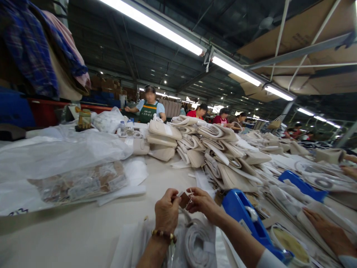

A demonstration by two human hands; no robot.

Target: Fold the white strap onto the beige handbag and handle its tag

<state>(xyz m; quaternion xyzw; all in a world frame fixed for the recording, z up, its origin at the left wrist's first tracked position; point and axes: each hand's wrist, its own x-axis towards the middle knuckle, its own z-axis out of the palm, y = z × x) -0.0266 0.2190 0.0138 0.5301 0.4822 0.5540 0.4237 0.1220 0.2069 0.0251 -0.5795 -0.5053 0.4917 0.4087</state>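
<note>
Pinched in my left hand [166,210] is a small brown tag [184,200], held up above the table's near edge. My right hand [205,204] faces it from the right, with its fingertips closed on a thin white string [190,194] beside the tag. A beaded bracelet circles my left wrist. Directly below both hands lie white wrapped pieces and a rolled, pale strap [198,243] in clear wrapping. Further left, a large clear plastic bag [83,178] holds many small brown and clear-wrapped items.
Folded beige bags [223,152] are piled beyond my hands. A blue tape dispenser [245,219] stands close to my right forearm, with a round tub [290,243] beside it. At far right, another person's hand [326,227] rests on pale material. Several people work across the table.
</note>
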